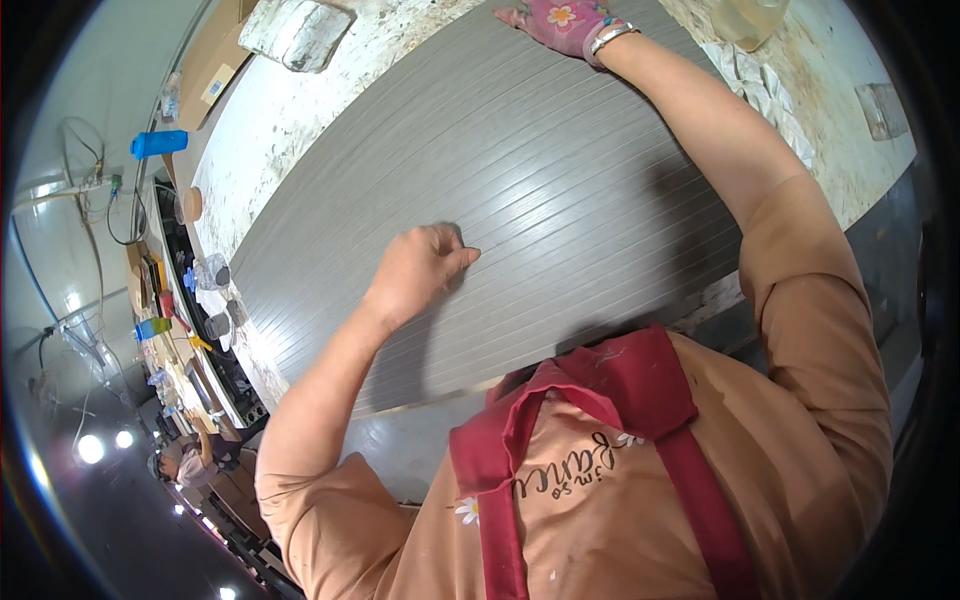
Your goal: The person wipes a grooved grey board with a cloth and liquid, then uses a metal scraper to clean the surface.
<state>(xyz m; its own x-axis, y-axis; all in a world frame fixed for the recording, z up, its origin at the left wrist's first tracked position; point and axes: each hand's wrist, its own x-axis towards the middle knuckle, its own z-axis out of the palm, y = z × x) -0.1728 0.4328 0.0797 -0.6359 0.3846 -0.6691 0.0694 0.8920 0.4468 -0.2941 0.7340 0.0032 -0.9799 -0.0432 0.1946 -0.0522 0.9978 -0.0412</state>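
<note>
A wide grey grooved panel [545,235] with a wood-like grain lies under both hands and spans most of the view. Over its left-middle part, my bare left hand [420,268] is closed, fingers curled under and thumb pointing right. What it pinches, if anything, is hidden. At the far edge of the view my right hand [562,25] wears a pink glove with a flower print. It lies against the panel with a finger stretched to the left; the picture's edge cuts off part of the hand. A shiny band circles the right wrist.
The panel rests on a stained white table [400,35]. A wrapped block [294,33] stands far left, near a cardboard box [212,85] and a blue bottle [159,144]. Crumpled white cloth [760,95] and a clear container [748,20] are far right. Another person [190,462] is at the lower left.
</note>
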